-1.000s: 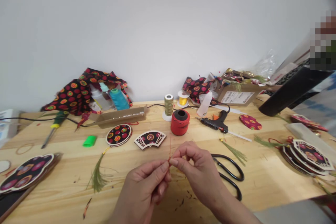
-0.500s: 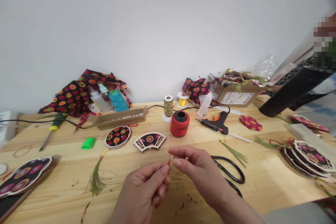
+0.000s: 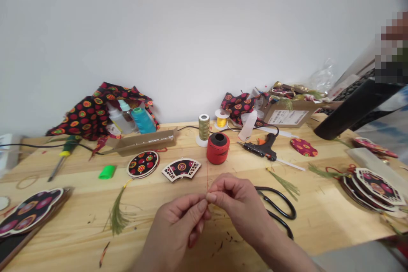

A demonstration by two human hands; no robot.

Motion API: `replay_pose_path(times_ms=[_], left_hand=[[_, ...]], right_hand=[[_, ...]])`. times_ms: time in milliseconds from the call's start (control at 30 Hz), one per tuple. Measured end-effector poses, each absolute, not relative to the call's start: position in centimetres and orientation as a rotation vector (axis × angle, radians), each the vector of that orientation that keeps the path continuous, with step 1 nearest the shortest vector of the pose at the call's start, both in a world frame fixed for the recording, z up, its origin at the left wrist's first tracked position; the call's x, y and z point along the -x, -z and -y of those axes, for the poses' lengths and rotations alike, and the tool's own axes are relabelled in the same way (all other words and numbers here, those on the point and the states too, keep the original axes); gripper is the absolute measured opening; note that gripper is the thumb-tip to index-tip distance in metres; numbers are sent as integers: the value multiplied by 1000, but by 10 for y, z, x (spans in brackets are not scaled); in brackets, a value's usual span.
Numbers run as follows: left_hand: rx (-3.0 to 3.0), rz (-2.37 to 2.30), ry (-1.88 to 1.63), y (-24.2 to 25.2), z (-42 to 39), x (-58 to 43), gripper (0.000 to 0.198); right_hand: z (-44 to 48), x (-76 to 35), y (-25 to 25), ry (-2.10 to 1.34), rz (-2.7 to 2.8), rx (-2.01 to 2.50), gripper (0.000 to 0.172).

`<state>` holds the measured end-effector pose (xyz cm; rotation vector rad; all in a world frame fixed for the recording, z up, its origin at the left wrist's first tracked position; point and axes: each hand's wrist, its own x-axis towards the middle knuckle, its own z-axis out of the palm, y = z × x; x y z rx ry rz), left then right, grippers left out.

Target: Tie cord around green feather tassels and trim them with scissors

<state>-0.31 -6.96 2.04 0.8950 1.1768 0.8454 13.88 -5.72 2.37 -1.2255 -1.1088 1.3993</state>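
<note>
A thin red thread [image 3: 207,175] runs from the red spool [image 3: 218,148] down to my fingertips. My left hand [image 3: 181,225] is closed in a pinch on the thread. Fingertips touching it, my right hand [image 3: 240,208] pinches the thread too. The part between the fingers is hidden. Beyond my hands lies a fan-shaped ornament [image 3: 181,169], with a round ornament [image 3: 143,164] and its green tassel [image 3: 119,216] to the left. Black-handled scissors [image 3: 280,204] rest partly behind my right wrist.
A glue gun [image 3: 261,148], a white bottle [image 3: 247,126] and a green spool [image 3: 204,127] stand or lie farther back. At right are stacked ornaments [image 3: 376,189] and a black tube [image 3: 353,108]; at left, a screwdriver [image 3: 62,159] and a green cap [image 3: 107,172].
My right fingertips have come down and in to meet my left fingertips, closing the small gap between them. The red bit at my left fingertips is now covered.
</note>
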Motion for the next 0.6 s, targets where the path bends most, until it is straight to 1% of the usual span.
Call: replay_pose_path(times_ms=[100,200,467,600], left_hand=[[-1056,-1240,-845,-21,69,4,17],[-1241,-1299,-879,-22,68,3,11],[-1600,-1299,-1034,-10,58,7,15],[-1706,-1344,-1020,-5,57,12,16]], right_hand=[[55,-144,-31,-1208,1259,1296,10],[54,-150,-42,-1102,1348,1286,12],[47,-161,-67,-941,1414,1261,16],[42,-164,-73,-909,1407,1268,17]])
